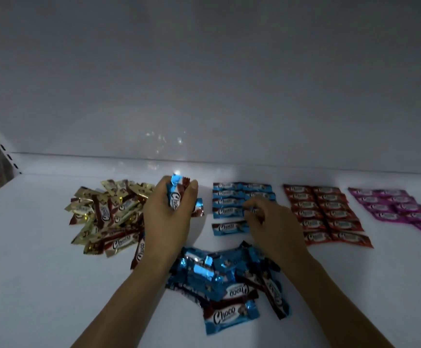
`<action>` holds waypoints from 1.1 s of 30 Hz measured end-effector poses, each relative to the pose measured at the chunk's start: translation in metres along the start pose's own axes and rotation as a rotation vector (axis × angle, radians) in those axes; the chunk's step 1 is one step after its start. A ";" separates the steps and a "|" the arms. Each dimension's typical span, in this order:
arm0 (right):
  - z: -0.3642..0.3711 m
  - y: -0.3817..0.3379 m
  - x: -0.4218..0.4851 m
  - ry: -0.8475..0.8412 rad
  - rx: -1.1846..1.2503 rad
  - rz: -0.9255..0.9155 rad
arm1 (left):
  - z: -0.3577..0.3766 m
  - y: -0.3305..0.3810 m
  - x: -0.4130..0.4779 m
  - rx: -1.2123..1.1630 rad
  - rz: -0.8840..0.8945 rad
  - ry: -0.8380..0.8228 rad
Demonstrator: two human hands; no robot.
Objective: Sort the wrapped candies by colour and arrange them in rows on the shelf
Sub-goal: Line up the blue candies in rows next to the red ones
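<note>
My left hand grips a small bunch of blue wrapped candies, held upright above the shelf. My right hand rests fingers-down on a blue candy at the right column of the blue rows, pinching it. A loose heap of blue candies lies between my forearms. The gold candies sit in an unsorted pile at the left. Red candies lie in two neat columns, and pink candies in rows at the far right.
The white shelf has a white back wall just behind the candies. A slotted upright runs along the left edge. Bare shelf surface lies at the front left and front right.
</note>
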State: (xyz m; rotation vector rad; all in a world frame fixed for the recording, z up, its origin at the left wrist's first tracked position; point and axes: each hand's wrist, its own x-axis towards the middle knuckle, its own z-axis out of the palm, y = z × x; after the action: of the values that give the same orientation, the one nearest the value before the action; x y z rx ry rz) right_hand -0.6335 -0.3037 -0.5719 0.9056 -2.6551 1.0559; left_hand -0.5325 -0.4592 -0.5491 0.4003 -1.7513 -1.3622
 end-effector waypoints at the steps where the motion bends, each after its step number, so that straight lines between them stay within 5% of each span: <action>1: -0.001 -0.001 -0.001 0.000 0.057 -0.028 | 0.000 0.000 -0.001 0.005 -0.013 -0.002; 7: 0.004 -0.006 -0.006 -0.139 0.157 -0.168 | 0.000 0.004 -0.002 0.006 -0.043 0.009; 18: 0.007 -0.003 -0.006 -0.082 0.206 -0.184 | 0.000 0.001 -0.001 0.033 -0.046 -0.015; 22: 0.000 -0.005 -0.003 0.035 0.078 -0.112 | 0.000 0.001 0.000 0.037 -0.044 -0.020; 28: -0.008 -0.001 -0.002 -0.056 -0.249 -0.022 | 0.000 0.000 -0.001 0.042 -0.052 -0.056; 33: -0.007 -0.008 -0.003 -0.164 0.021 0.027 | 0.000 -0.003 0.000 0.064 -0.033 -0.082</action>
State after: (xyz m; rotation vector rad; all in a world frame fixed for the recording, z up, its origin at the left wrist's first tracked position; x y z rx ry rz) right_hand -0.6271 -0.3028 -0.5632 1.0041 -2.8001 1.0607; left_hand -0.5330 -0.4605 -0.5523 0.4156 -1.8668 -1.3648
